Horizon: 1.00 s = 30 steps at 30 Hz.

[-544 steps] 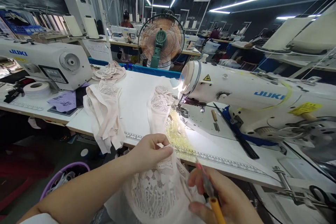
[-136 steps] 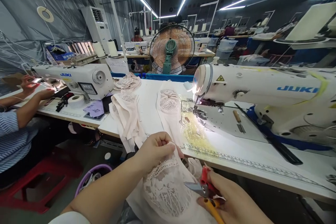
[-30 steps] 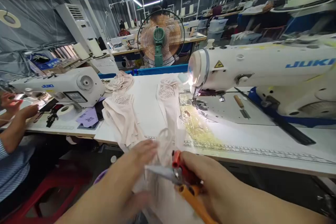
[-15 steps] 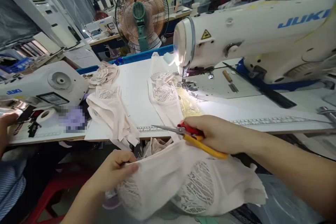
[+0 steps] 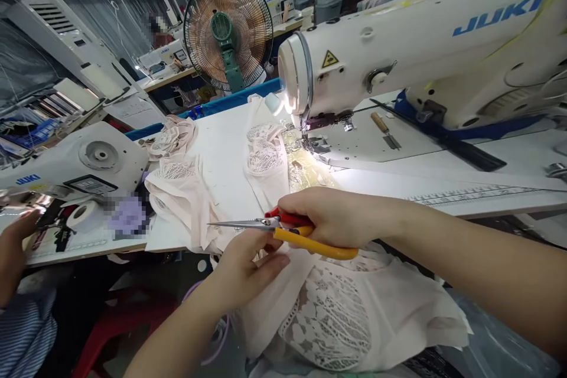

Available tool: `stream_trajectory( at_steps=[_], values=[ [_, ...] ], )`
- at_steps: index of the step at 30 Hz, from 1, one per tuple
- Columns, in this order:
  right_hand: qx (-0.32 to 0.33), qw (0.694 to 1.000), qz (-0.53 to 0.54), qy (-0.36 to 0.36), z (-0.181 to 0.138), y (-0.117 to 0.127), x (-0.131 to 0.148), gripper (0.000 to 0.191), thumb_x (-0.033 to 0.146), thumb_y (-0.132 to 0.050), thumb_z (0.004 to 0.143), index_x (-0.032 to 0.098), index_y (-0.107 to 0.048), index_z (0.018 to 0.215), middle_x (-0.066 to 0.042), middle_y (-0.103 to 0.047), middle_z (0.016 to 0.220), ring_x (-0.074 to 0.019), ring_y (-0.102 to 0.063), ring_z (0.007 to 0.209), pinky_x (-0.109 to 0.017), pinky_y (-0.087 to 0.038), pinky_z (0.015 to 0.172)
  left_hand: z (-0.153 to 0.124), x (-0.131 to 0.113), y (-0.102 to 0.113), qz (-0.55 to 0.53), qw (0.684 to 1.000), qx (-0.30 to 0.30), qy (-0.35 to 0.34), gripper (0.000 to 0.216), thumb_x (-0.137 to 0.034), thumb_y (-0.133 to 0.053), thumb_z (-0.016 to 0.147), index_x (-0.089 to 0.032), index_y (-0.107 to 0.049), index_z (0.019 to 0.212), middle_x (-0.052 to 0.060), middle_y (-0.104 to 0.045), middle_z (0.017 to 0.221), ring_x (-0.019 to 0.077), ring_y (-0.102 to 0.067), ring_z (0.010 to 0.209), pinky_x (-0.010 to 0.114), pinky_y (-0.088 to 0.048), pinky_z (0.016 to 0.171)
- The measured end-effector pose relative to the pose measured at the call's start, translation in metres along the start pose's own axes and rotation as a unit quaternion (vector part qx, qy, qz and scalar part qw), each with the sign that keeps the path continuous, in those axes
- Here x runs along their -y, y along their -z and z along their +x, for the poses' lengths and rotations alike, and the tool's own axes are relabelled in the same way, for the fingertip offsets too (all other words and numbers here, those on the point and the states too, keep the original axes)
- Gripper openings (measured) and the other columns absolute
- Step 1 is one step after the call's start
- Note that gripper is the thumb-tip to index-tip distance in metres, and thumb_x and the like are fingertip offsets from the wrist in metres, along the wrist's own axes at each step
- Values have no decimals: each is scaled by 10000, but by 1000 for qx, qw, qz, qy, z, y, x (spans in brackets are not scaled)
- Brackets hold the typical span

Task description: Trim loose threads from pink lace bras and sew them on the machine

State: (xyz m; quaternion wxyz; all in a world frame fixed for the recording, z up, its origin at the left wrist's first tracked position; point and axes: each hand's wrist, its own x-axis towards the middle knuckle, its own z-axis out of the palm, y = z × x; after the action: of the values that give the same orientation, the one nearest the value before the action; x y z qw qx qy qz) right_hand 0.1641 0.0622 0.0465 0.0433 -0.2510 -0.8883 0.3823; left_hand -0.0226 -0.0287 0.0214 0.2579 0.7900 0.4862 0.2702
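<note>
My right hand (image 5: pixel 328 215) is closed around thread snips (image 5: pixel 266 225) with a red and yellow handle, blades pointing left. My left hand (image 5: pixel 245 269) sits just below the snips and pinches the edge of a pale pink lace garment (image 5: pixel 336 313) that drapes over my lap. The white sewing machine (image 5: pixel 398 53) stands behind my right hand, its lamp lighting the needle area (image 5: pixel 310 142). A second lace piece (image 5: pixel 263 156) lies on the table beside the needle.
A pile of pink lace pieces (image 5: pixel 181 189) hangs over the table edge at left. Another sewing machine (image 5: pixel 75 159) and a tape roll (image 5: pixel 84 215) stand further left, with a co-worker's hand (image 5: pixel 13 248) near them. A fan (image 5: pixel 228 29) stands behind the table.
My left hand has moved right and up, bunching the garment under the snips. My right hand with the snips has shifted slightly left and down. The view turned a little.
</note>
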Motion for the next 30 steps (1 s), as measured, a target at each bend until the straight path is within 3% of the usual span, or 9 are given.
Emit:
stream_trajectory(
  at_steps=[7, 14, 30],
  values=[
    [11, 999, -45, 1, 6, 15, -4, 195, 286, -540, 736, 207, -389, 643, 32, -471, 612, -109, -392, 532, -231, -277, 469, 9, 7, -1, -216, 965, 30, 146, 221, -291, -521, 814, -156, -477, 645, -3, -468, 666, 112, -426, 640, 232, -370, 604],
    [-2, 998, -56, 27, 11, 16, -6, 183, 294, -538, 730, 210, -395, 652, 25, -485, 632, -121, -409, 538, -237, -283, 468, 10, 3, 3, -193, 959, 21, 205, 260, -377, -605, 749, -144, -541, 653, 8, -510, 661, 121, -449, 640, 236, -378, 603],
    [9, 997, -67, 45, 12, 17, 1, 160, 220, -530, 698, 208, -378, 650, 16, -482, 634, -117, -405, 524, -240, -295, 467, 17, 0, 1, -231, 933, 4, 276, 285, -389, -708, 656, -126, -603, 620, -14, -508, 572, 90, -409, 549, 206, -323, 516]
  ],
)
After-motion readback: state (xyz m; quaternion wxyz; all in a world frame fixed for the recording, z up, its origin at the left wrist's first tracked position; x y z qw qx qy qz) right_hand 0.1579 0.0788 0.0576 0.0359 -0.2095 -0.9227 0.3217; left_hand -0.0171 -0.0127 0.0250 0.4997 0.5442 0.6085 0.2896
